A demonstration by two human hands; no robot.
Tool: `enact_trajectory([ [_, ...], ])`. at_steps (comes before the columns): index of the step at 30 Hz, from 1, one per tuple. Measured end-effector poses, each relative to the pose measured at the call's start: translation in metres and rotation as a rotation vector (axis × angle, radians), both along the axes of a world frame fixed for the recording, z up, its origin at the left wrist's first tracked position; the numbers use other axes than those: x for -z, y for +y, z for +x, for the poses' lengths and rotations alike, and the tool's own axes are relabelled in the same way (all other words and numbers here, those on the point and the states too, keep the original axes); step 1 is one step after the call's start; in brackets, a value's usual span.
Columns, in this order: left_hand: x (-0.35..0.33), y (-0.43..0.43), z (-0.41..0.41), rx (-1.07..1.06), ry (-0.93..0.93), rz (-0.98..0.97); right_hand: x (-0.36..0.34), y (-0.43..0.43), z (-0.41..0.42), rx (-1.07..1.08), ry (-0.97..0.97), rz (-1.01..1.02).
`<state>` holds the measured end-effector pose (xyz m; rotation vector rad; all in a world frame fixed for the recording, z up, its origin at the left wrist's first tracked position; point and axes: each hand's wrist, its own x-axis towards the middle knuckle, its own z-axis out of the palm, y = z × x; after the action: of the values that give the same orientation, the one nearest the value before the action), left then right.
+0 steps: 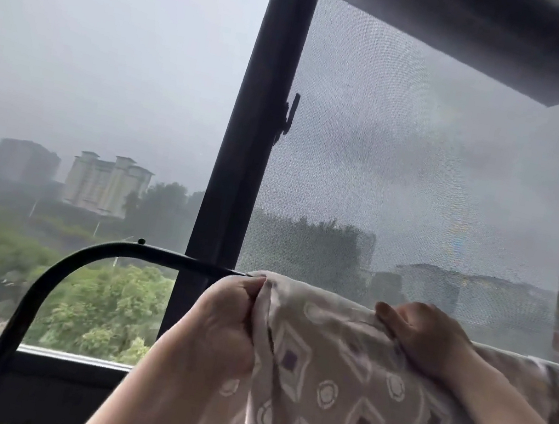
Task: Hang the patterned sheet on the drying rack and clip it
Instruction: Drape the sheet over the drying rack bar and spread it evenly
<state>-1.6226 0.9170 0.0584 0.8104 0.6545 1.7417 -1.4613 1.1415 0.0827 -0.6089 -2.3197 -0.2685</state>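
Patterned sheet [369, 396] draped over the top bar of the black drying rack [45, 279], hanging down on the near side, in front of the window frame [247, 131]. Left hand [225, 322] closed on the sheet's left edge, right at the bar. Right hand [423, 338] further right, fingers curled over the sheet's top fold, gripping it.

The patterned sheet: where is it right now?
In the head view, the patterned sheet is draped over the drying rack's black bar at lower right, before the window screen, gripped by the left hand and right hand.
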Motion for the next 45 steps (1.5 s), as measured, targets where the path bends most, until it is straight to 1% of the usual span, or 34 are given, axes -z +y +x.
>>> enact_trajectory([
  [2,-0.023,-0.004,-0.002,-0.087,0.025,0.003,-0.001,0.002,0.003,0.006,0.016,-0.017],
  [4,-0.043,-0.009,-0.006,-0.183,0.088,0.023,-0.002,0.009,0.007,0.012,0.023,-0.066],
  [6,-0.059,-0.016,-0.013,-0.332,0.169,0.041,-0.006,0.013,0.011,-0.025,0.037,-0.125],
  [9,-0.068,-0.03,-0.029,-0.621,0.259,0.066,-0.009,0.015,0.015,-0.121,0.106,-0.209],
  [11,-0.058,-0.042,-0.037,-0.761,0.263,0.08,-0.006,0.013,0.012,-0.148,0.131,-0.243],
  [15,-0.011,-0.057,-0.026,-0.775,0.155,0.117,-0.003,0.003,0.001,-0.139,0.09,-0.243],
  [18,0.017,-0.068,-0.015,-0.898,0.115,0.189,-0.001,0.005,-0.001,-0.092,0.106,-0.206],
  [19,0.023,-0.068,-0.015,-0.894,0.096,0.198,-0.001,0.007,0.0,-0.082,0.112,-0.206],
  [20,0.027,-0.067,-0.016,-0.836,0.081,0.187,0.0,0.008,0.001,-0.077,0.115,-0.211],
  [23,0.031,-0.065,-0.009,-0.524,-0.001,0.1,0.001,0.012,0.004,-0.05,0.111,-0.21],
  [24,0.031,-0.064,-0.005,-0.463,-0.001,0.07,0.001,0.013,0.005,-0.041,0.113,-0.202],
  [26,0.034,-0.057,-0.002,-0.407,0.031,0.088,0.002,0.013,0.006,-0.027,0.111,-0.19],
  [27,0.033,-0.053,-0.001,-0.41,0.042,0.13,0.002,0.014,0.006,-0.022,0.109,-0.182],
  [29,0.036,-0.05,-0.005,-0.456,-0.035,0.24,0.0,0.013,0.007,-0.014,0.111,-0.175],
  [30,0.04,-0.049,-0.009,-0.389,-0.074,0.305,0.0,0.012,0.007,-0.015,0.109,-0.178],
  [32,0.047,-0.049,-0.017,-0.135,-0.207,0.474,0.0,0.011,0.008,-0.021,0.108,-0.175],
  [33,0.05,-0.047,-0.024,-0.094,-0.307,0.507,0.0,0.01,0.009,-0.022,0.112,-0.176],
  [34,0.053,-0.044,-0.029,-0.116,-0.333,0.496,-0.001,0.009,0.01,-0.021,0.116,-0.184],
  [35,0.058,-0.04,-0.036,-0.118,-0.319,0.51,0.0,0.009,0.01,-0.02,0.116,-0.193],
  [36,0.061,-0.038,-0.037,-0.204,-0.243,0.461,0.0,0.01,0.01,-0.019,0.115,-0.193],
  [37,0.06,-0.036,-0.034,-0.277,-0.108,0.434,-0.001,0.01,0.01,-0.016,0.114,-0.188],
  [38,0.06,-0.035,-0.035,-0.28,-0.078,0.407,-0.001,0.01,0.01,-0.014,0.113,-0.181],
  [39,0.06,-0.034,-0.036,-0.262,-0.056,0.429,-0.001,0.011,0.009,-0.014,0.109,-0.179],
  [43,0.051,-0.045,-0.024,-0.174,-0.127,0.433,0.0,0.009,0.005,-0.012,0.118,-0.179],
  [45,0.052,-0.052,-0.016,-0.37,-0.077,0.471,0.0,0.005,0.001,-0.018,0.121,-0.176],
])
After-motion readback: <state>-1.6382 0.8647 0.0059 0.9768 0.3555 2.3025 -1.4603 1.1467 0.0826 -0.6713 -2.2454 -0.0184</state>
